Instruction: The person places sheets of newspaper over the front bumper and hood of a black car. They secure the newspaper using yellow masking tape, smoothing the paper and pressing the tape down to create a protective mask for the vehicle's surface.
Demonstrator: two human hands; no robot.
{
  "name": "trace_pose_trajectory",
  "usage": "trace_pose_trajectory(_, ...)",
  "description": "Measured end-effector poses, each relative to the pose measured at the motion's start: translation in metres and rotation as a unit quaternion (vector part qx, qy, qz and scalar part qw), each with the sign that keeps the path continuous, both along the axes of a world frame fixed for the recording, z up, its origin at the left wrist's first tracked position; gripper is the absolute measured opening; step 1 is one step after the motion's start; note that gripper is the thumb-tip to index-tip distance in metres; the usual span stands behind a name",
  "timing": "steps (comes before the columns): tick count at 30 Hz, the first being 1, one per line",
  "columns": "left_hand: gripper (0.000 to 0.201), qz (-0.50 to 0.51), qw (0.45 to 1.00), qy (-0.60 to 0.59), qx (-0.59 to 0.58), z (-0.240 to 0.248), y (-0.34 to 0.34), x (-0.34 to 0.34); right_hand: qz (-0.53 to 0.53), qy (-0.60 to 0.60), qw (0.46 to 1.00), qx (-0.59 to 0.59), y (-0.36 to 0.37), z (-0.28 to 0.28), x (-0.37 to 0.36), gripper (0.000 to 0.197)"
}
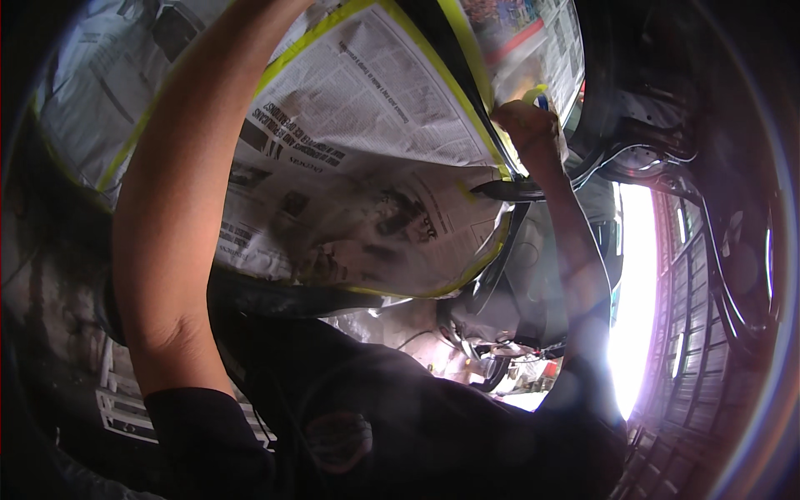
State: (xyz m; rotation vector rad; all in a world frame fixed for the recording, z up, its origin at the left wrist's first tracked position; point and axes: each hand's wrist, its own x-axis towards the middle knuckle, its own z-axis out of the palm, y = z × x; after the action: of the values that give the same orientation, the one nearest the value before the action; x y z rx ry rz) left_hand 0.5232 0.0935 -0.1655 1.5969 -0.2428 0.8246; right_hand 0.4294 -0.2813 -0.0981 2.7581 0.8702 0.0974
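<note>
Newspaper sheets (pixel 358 92) edged with yellow masking tape (pixel 317 37) cover a car body panel in front of me. Raised across the left side, my left arm runs out past the top edge, so the left hand is out of sight. At the upper right, my right hand (pixel 532 133) is closed beside the dark trim strip (pixel 454 54). A roll of yellow tape (pixel 540 93) shows at its fingers, which are partly hidden. Below it, a dark pointed trim piece (pixel 504 192) juts over the lower newspaper (pixel 375 217).
More papered panel (pixel 533 50) continues beyond the trim at the upper right. An open dark car door frame (pixel 650 142) stands on the right, with bright daylight behind it and a ribbed metal wall (pixel 683 292). A white rack (pixel 125 408) is at the lower left.
</note>
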Motion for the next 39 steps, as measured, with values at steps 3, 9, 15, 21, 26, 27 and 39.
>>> trace_pose_trajectory(3, 0.009, 0.046, 0.998, 0.009, 0.029, -0.009, -0.002, 0.01, 0.066, -0.036, 0.995, -0.064, -0.002, -0.001, 0.003, 0.014)
trace_pose_trajectory(9, 0.012, 0.082, 0.995, -0.022, 0.059, -0.021, -0.004, 0.019, 0.054, -0.057, 0.996, -0.041, 0.012, -0.007, 0.007, 0.017)
trace_pose_trajectory(15, 0.013, 0.057, 0.996, 0.045, 0.06, -0.017, 0.0, 0.024, -0.035, -0.072, 0.997, 0.006, 0.047, -0.012, 0.013, 0.015)
trace_pose_trajectory(21, 0.021, 0.075, 0.995, 0.008, 0.069, -0.023, -0.005, 0.029, -0.078, -0.063, 0.995, -0.022, 0.082, -0.005, 0.017, 0.016)
trace_pose_trajectory(26, 0.026, 0.047, 0.995, 0.031, 0.081, -0.014, 0.0, 0.03, -0.076, -0.029, 0.993, 0.086, 0.083, -0.006, 0.021, 0.015)
trace_pose_trajectory(27, 0.026, 0.046, 0.995, 0.02, 0.081, -0.015, 0.002, 0.033, -0.067, -0.031, 0.993, 0.09, 0.086, -0.006, 0.021, 0.015)
trace_pose_trajectory(39, 0.019, 0.066, 0.99, 0.031, 0.12, -0.027, 0.001, 0.04, -0.074, -0.017, 0.99, 0.121, 0.108, 0.001, 0.028, 0.01)
